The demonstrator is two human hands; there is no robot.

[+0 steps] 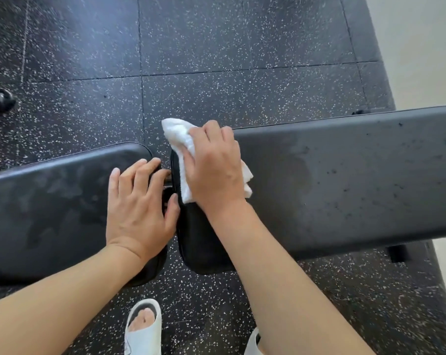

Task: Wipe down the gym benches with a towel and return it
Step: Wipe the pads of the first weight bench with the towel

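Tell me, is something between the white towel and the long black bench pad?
Nothing visible. The right hand presses the white cloth towel directly onto the long black padded bench pad, at its end nearest the gap.

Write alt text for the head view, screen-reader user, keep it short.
Seen from above, a person's right hand presses a white towel onto the end of a black padded bench pad, while the left hand rests flat on the neighbouring pad. Below is dark speckled rubber flooring, with white slide sandals at the bottom edge.
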